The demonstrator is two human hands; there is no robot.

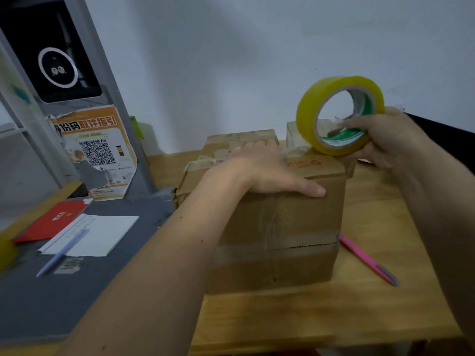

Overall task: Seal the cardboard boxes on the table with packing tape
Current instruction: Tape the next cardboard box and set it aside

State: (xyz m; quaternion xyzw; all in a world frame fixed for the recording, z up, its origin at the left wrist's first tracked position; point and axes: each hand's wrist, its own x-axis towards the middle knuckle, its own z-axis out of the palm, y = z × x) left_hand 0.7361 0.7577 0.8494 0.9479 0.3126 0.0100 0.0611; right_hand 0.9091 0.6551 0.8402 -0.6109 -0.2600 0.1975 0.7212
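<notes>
Left hand (262, 170) flat on cardboard box (280, 227) | right hand (385, 140) grips tape roll (339, 114)

Dim, soft indoor light; faint shadows on the wall (257, 60); slight blur throughout; wide-angle bending at the edges; the box (280, 227) front lies shaded.

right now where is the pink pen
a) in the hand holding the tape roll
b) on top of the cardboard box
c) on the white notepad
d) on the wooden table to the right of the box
d: the pink pen lies flat on the wooden table just right of the cardboard box, touching neither hand; the pen on the white notepad is a pale blue one.
</notes>
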